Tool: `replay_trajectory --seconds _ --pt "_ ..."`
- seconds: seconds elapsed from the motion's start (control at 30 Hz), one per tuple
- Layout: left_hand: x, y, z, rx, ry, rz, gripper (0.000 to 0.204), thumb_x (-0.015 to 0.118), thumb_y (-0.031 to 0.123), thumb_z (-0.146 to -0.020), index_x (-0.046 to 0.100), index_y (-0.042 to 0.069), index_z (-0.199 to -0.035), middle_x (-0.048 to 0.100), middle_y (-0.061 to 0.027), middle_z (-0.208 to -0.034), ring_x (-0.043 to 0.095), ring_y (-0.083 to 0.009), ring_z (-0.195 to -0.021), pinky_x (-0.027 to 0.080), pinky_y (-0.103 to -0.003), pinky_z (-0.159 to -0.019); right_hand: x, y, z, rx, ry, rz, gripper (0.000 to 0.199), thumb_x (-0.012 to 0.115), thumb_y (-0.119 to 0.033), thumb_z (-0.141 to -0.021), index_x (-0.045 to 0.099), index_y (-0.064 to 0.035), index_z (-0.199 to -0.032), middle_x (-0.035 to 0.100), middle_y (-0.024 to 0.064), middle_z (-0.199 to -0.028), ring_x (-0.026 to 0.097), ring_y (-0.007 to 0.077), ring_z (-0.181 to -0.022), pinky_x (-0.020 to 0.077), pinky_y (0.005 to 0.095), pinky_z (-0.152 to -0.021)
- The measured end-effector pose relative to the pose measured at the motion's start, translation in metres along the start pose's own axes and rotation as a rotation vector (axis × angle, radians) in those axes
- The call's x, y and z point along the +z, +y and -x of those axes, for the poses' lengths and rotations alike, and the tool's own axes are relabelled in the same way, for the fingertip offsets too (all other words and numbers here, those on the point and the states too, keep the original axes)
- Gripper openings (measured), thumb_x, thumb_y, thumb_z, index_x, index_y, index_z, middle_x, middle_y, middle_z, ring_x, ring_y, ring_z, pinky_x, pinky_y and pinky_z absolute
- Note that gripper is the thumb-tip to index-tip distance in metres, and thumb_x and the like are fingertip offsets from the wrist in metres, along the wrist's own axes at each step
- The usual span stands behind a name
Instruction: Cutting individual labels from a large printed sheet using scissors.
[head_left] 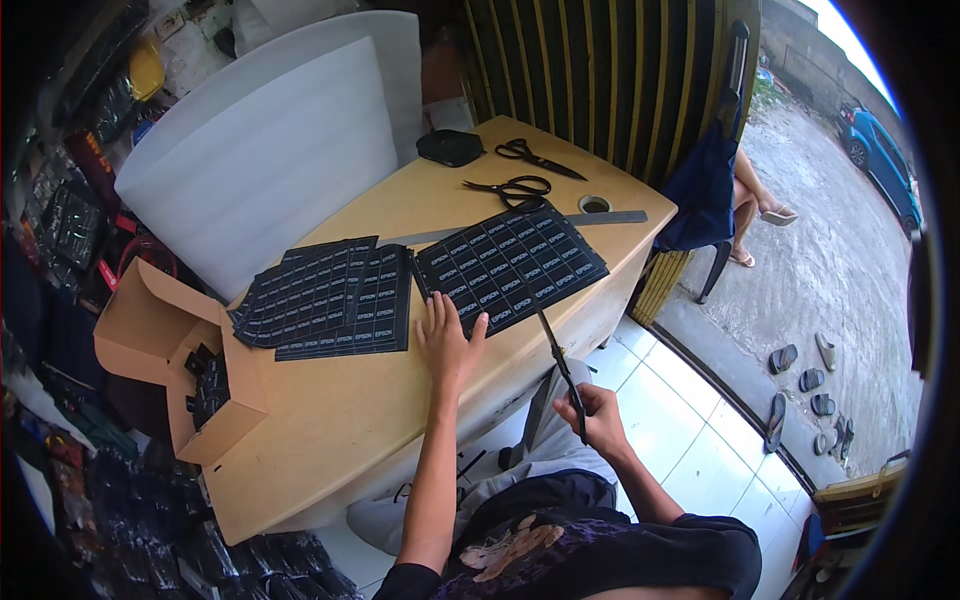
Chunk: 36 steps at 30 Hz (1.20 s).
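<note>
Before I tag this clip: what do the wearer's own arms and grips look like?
Left grip and right grip: bare human hands, no gloves. Forearms are bare too; no watch, band, cable or marking visible on them. Short dark, near-black sleeves belong to a shirt with a purple and tan print on its front.

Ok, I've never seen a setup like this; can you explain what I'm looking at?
There is no machine: each grip is a person's bare hand. The single wide, curved picture comes from a head-worn camera looking down. The left grip rests open at the near-left edge of a black rectangular sheet with pale printing. The right grip holds long black scissors, blades at the sheet's near edge. The pale wooden table also bears overlapping black printed sheets and an open brown cardboard box.
</note>
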<state>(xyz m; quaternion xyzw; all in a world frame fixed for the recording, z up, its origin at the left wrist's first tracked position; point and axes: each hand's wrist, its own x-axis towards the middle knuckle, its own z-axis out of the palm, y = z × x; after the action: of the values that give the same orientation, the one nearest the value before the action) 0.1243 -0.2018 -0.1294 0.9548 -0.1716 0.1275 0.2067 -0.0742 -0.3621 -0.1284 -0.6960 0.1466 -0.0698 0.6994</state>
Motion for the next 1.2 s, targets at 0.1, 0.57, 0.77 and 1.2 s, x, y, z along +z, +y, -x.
replay_trajectory --seconds 0.1,0.57,0.77,1.2 --pt "-0.001 0.001 0.006 0.001 0.011 0.006 0.072 0.046 0.049 -0.087 0.035 -0.004 -0.135 0.03 -0.0173 -0.144 0.024 -0.0267 -0.136 0.014 -0.045 -0.11 0.003 0.003 0.007 0.001 0.002 -0.017 0.025 0.071 -0.021 -0.079 0.057 -0.0024 -0.071 0.048 -0.0052 -0.059 0.041 0.0031 -0.056 0.0304 0.022 -0.049" --pt "-0.009 0.003 0.024 0.002 0.052 -0.054 0.057 0.042 0.038 -0.092 0.039 -0.002 -0.133 0.034 -0.0152 -0.142 0.028 -0.0284 -0.134 0.018 -0.045 -0.109 0.009 0.022 0.02 0.11 -0.011 -0.011 0.023 0.071 -0.02 -0.08 0.057 -0.0028 -0.073 0.048 -0.0057 -0.059 0.042 0.0032 -0.054 0.0303 0.0214 -0.048" --pt "-0.011 0.003 0.035 -0.005 0.096 -0.083 0.056 0.039 0.038 -0.093 0.041 -0.003 -0.131 0.034 -0.0144 -0.142 0.028 -0.0282 -0.134 0.019 -0.047 -0.108 0.014 0.025 0.017 0.111 -0.034 0.01 0.022 0.07 -0.019 -0.08 0.057 -0.0021 -0.074 0.05 -0.0049 -0.06 0.043 0.0031 -0.054 0.0303 0.0211 -0.048" --pt "-0.026 0.011 0.06 -0.032 0.111 -0.152 0.046 0.04 0.035 -0.093 0.043 0.017 -0.135 0.034 -0.0158 -0.142 0.029 -0.0329 -0.133 0.017 -0.051 -0.108 0.014 0.037 0.025 0.147 -0.055 0.024 0.025 0.071 -0.022 -0.08 0.057 -0.0016 -0.074 0.048 -0.0053 -0.058 0.041 0.0025 -0.054 0.0281 0.0216 -0.047"
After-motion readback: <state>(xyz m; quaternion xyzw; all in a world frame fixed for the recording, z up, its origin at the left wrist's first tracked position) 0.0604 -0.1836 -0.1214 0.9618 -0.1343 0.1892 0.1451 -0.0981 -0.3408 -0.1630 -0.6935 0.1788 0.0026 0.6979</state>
